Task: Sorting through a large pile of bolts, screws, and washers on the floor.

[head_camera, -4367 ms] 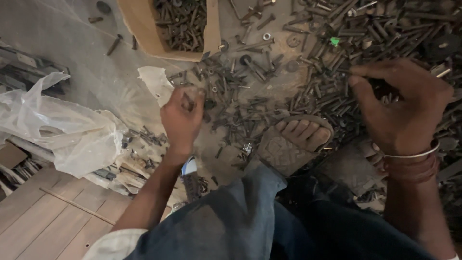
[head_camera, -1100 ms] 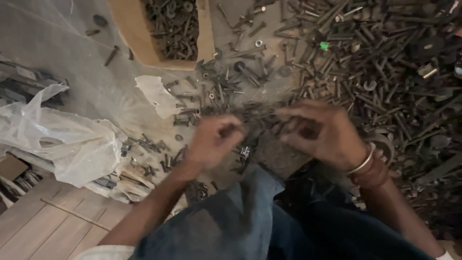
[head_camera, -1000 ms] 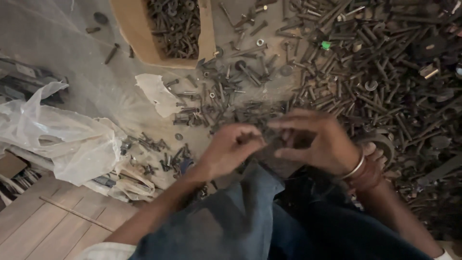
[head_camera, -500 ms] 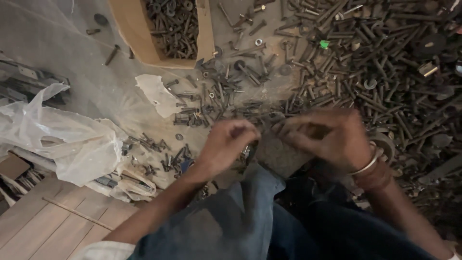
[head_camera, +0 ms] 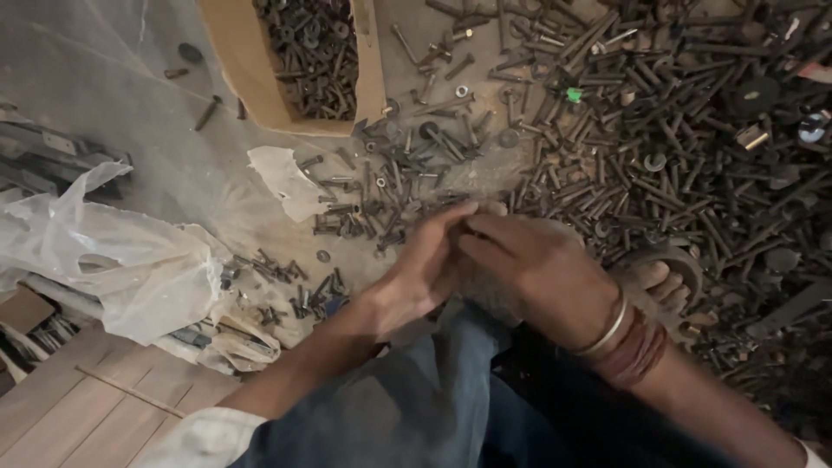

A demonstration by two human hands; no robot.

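My left hand [head_camera: 426, 262] and my right hand [head_camera: 530, 267] meet fingertip to fingertip just above my knee in blue jeans [head_camera: 416, 403]. Both hands are closed around a small dark metal piece, which the fingers almost hide. A metal bangle [head_camera: 607, 325] and red threads circle my right wrist. Just beyond the fingertips, loose dark bolts [head_camera: 381, 208] lie scattered on the dusty floor. A big heap of bolts, nuts and washers [head_camera: 685, 156] fills the right side.
A cardboard box [head_camera: 371, 69] holding several bolts stands at the top. A crumpled clear plastic bag [head_camera: 130, 256] and a torn paper scrap [head_camera: 282, 173] lie to the left. Wooden boards [head_camera: 78, 407] are at the lower left. My sandalled foot [head_camera: 666, 279] rests by the heap.
My right hand came in from the heap to meet the left. Both hands worked together over my knee and now sit pressed close. The sandalled foot below them is now covered.
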